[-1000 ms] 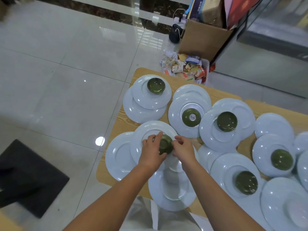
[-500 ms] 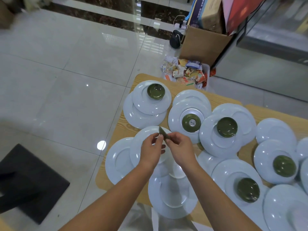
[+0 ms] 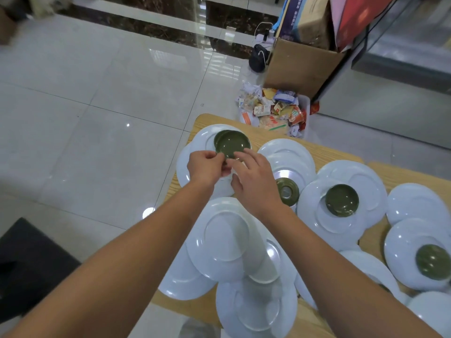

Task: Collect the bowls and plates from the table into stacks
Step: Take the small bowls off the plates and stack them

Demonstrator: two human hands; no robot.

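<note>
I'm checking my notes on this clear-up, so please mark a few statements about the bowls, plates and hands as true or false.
1. The left hand pinches a green bowl over a second green bowl. True.
2. The white plates form one neat stack. False: they lie spread and overlapping on the wooden table.
3. A third bowl, by the right hand, lies upside down. True.
4. The right hand is a tight fist. False: its fingers are spread.

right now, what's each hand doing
Left hand: pinches the rim of the small round green bowl.
Right hand: open, fingertips at that bowl's rim.
</note>
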